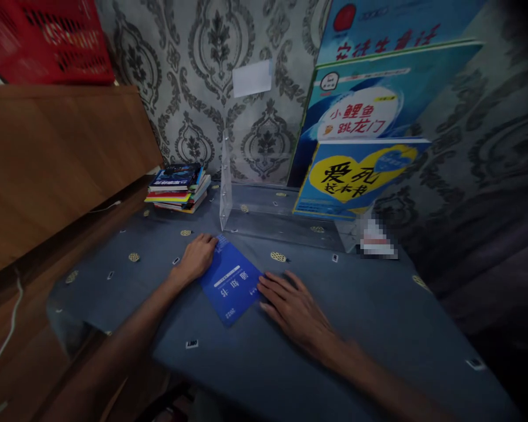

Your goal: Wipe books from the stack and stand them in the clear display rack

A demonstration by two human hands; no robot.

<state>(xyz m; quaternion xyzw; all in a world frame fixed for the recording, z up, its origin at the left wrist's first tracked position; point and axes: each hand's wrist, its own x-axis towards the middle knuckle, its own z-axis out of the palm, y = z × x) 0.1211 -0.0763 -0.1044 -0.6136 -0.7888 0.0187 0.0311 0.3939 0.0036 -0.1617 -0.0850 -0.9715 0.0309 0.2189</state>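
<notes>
A blue booklet [231, 290] with white Chinese lettering and "2022" lies at a slant on the cloth-covered table. My left hand [197, 258] has its fingers curled over the booklet's upper left edge. On the other side, my right hand [293, 305] rests with fingers stretched out and slightly spread, their tips touching the right corner. Behind the booklet stands a clear acrylic rack [264, 225]. Toward its right side, a blue book with yellow hearts [349, 179] leans in front of a teal picture book [369, 105] and another blue book [378, 29].
A stack of books [178, 187] sits at the table's back left. Left of it is a wooden cabinet [61, 170] bearing a red plastic basket [66, 41]. A white paper [251, 79] shows against the patterned wall. The grey-blue tablecloth [317, 381] has pineapple prints.
</notes>
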